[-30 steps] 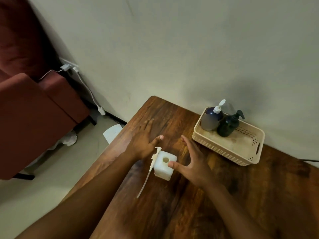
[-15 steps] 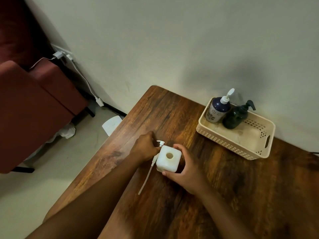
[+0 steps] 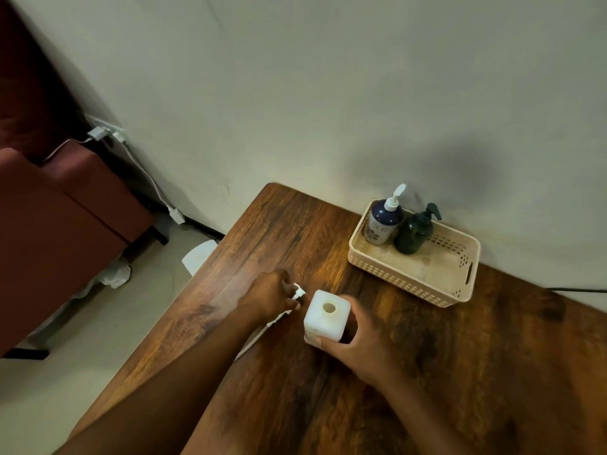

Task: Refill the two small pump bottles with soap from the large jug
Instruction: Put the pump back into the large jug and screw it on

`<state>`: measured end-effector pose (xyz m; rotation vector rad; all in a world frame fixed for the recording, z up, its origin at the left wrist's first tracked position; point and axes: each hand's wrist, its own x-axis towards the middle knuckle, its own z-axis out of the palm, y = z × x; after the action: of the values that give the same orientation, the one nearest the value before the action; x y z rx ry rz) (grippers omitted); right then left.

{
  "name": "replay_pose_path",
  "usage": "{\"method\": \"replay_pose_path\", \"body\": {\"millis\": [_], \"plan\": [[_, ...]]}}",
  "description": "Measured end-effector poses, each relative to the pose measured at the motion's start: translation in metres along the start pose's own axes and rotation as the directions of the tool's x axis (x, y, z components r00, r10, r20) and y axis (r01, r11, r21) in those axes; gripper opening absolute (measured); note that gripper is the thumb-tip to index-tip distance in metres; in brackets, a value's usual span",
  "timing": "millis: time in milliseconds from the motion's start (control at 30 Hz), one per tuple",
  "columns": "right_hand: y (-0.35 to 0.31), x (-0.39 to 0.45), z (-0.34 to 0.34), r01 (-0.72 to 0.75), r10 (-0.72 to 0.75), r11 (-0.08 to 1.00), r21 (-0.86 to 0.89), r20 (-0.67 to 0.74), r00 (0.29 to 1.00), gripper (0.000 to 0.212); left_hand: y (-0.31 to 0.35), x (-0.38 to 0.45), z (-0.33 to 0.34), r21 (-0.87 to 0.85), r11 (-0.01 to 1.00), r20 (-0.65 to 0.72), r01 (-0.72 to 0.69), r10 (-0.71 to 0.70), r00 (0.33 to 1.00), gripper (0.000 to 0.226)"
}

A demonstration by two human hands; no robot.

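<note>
Square white bottle (image 3: 325, 315), uncapped, upright on worktop (image 3: 492, 356): rigid, likely light, slick. Flat sides grasped by right hand (image 3: 358, 343). Pump (image 3: 297, 293) pinched by left hand (image 3: 269, 297).

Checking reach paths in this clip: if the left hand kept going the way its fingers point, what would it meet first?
Probably the white square bottle, standing open just beyond the left hand, which grips the pump head. Depth from one view is unsure; it might pass just behind.
</note>
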<state>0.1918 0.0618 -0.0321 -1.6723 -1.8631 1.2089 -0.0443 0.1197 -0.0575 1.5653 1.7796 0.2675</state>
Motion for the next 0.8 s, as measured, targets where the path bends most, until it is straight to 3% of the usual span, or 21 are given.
{"method": "replay_pose_path", "body": {"millis": [200, 333, 467, 567, 800], "plan": [[0.0, -0.023, -0.06, -0.044, 0.044, 0.999, -0.001, -0.108, 0.993, 0.083, 0.055, -0.014, -0.022, 0.009, 0.99, -0.068, -0.143, 0.143, 0.987, 0.01], [-0.009, -0.047, -0.112, -0.013, 0.013, 1.0, 0.001, -0.206, 0.978, 0.09, 0.121, -0.031, -0.046, -0.014, 0.967, -0.108, -0.253, 0.25, 0.962, 0.019], [-0.023, -0.072, -0.163, 0.015, 0.002, 0.998, 0.064, -0.249, 0.969, 0.078, 0.192, -0.057, -0.073, 0.009, 0.925, -0.224, -0.381, 0.373, 0.9, 0.032], [-0.037, -0.091, -0.2, 0.033, -0.003, 0.995, 0.093, -0.308, 0.951, 0.086, 0.246, -0.08, -0.093, 0.031, 0.901, -0.29, -0.432, 0.422, 0.859, 0.014], [-0.086, -0.134, -0.276, 0.172, -0.163, 0.985, -0.022, -0.458, 0.874, 0.077, 0.356, -0.118, -0.14, -0.043, 0.832, -0.391, -0.552, 0.495, 0.776, 0.019]]}}
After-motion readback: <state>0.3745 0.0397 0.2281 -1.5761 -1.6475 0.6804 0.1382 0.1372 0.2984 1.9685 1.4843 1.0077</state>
